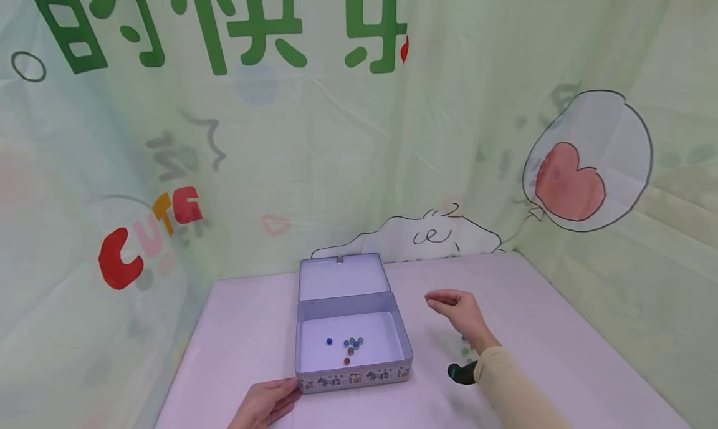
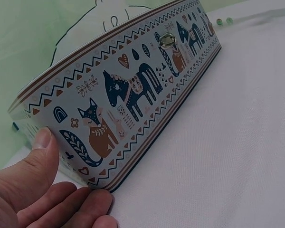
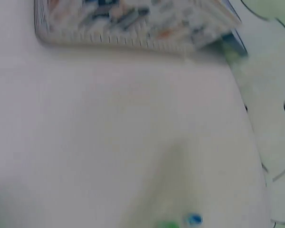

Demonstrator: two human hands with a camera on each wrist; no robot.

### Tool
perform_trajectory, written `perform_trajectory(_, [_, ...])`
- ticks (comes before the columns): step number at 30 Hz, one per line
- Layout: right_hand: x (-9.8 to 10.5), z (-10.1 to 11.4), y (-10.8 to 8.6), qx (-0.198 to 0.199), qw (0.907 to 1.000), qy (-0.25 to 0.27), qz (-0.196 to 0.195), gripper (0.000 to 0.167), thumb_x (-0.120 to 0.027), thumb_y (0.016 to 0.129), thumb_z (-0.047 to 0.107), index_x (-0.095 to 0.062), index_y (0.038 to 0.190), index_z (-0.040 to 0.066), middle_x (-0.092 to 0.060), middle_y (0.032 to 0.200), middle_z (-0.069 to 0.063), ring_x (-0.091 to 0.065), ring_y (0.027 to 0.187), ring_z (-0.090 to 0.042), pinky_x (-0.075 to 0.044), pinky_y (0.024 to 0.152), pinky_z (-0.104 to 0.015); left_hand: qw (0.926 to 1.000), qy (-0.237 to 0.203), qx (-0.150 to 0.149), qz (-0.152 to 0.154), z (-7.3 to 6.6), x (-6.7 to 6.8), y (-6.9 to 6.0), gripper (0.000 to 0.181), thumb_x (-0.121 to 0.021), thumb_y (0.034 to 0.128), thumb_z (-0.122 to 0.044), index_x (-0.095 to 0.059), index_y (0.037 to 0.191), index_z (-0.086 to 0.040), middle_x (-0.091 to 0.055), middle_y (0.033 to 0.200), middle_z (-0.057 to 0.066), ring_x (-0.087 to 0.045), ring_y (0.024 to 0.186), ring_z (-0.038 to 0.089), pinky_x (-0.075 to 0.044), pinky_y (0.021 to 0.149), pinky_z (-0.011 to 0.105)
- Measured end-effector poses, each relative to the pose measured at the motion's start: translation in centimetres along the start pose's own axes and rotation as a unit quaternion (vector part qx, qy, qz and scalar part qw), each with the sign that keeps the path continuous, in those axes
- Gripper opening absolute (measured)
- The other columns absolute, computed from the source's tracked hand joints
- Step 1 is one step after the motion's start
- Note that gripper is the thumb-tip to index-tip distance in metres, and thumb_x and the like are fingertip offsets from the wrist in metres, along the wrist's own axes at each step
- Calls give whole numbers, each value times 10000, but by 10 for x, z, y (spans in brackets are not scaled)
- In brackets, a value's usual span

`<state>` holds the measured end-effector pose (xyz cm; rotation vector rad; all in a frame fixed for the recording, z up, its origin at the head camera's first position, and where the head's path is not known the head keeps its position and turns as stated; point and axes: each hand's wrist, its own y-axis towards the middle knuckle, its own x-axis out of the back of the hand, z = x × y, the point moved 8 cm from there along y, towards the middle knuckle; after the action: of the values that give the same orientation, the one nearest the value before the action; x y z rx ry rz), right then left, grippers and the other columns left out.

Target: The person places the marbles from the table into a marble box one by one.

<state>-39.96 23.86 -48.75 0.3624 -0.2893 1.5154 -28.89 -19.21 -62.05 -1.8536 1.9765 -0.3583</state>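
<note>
A tin box (image 1: 353, 379) with printed animals stands on the table, its lid (image 1: 343, 278) folded back. Several marbles (image 1: 351, 351) lie inside it. My left hand (image 1: 268, 401) holds the box at its near left corner; in the left wrist view the thumb (image 2: 40, 152) lies against the corner and the fingers curl at the bottom edge. To the right of the box, my right hand (image 1: 461, 313) is raised above the table, thumb and fingertips together. Whether something sits between those fingertips is hidden. The right wrist view shows no fingers.
More marbles (image 1: 465, 351) lie on the white-covered table (image 1: 538, 317) beneath the right forearm, partly hidden. A dark green rounded object (image 1: 462, 373) shows at the right sleeve. Printed curtain (image 1: 336, 136) encloses the table at the back and sides.
</note>
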Motion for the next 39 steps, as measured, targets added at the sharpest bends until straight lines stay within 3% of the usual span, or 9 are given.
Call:
perform_trajectory(8, [57,-33,-14,-121,9990,-391,-157,426,-716,981,305,-685,1288,11,-751,1225,-113,-673,965,56,-563,856,-111,10000,8,-1,7,-3,3,-3,501,-730,959,-211,-597,1305,126,-757,1155,196,-763,1012,207,-637,925,380])
perform_trajectory(16, [70,-58,-21,-226,9988,-388,-172,452,-731,968,313,-680,1290,0,-766,1191,-87,-654,921,115,-530,826,-75,9999,-113,38,39,-2,3,-4,474,-725,961,-203,-612,1288,121,-768,1128,184,-764,982,176,-639,917,367])
perform_trajectory(27, [67,-121,-25,-722,9950,-671,-182,330,-763,927,178,-724,1201,-2,-778,1125,-117,-697,916,0,-571,783,-128,9999,-120,35,54,-2,1,-5,497,-735,953,-211,-606,1294,128,-767,1132,183,-765,990,184,-641,911,363])
perform_trajectory(34, [61,-131,-28,-891,9895,-1100,-289,263,-767,892,111,-744,1127,-4,-784,1036,-116,-731,974,-223,-614,911,-434,9999,-70,71,35,-1,2,-4,493,-728,958,-208,-602,1301,124,-764,1138,188,-767,999,205,-639,916,362])
perform_trajectory(39, [60,-131,-32,-952,9859,-1339,-322,266,-773,891,130,-747,1135,30,-780,1046,-101,-720,984,-224,-590,942,-478,9999,-68,31,99,-2,0,-5,496,-727,961,-203,-598,1303,132,-766,1136,184,-764,1000,188,-641,910,354])
